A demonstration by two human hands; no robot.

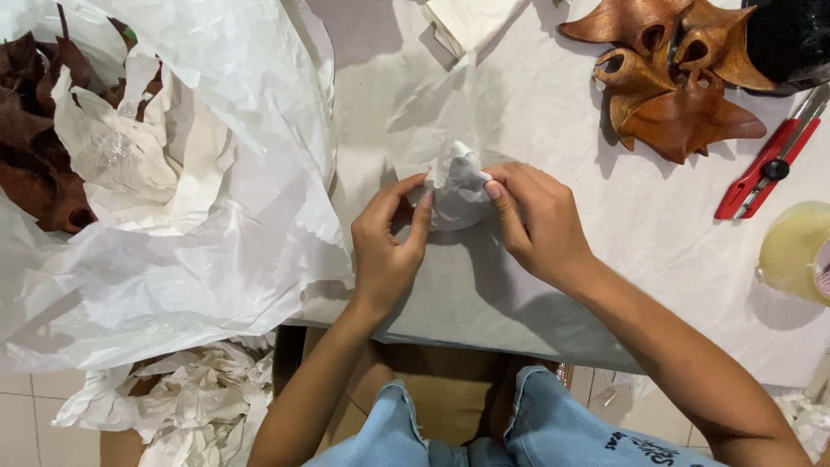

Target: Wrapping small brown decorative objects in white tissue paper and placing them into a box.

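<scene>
Both my hands meet over a small bundle wrapped in white tissue paper [458,186] on the paper-covered table [553,285]. My left hand [389,246] pinches the bundle's left side with thumb and fingers. My right hand [536,216] grips its right side, fingertips pressed on the crumpled top. What lies inside the wrapping is hidden.
Several brown carved wooden pieces [670,73] lie at the top right beside a black object [791,39]. A red utility knife [769,164] and a roll of clear tape [800,251] sit at the right. A large white bag [173,216] with paper and brown pieces fills the left; crumpled paper [190,402] lies below.
</scene>
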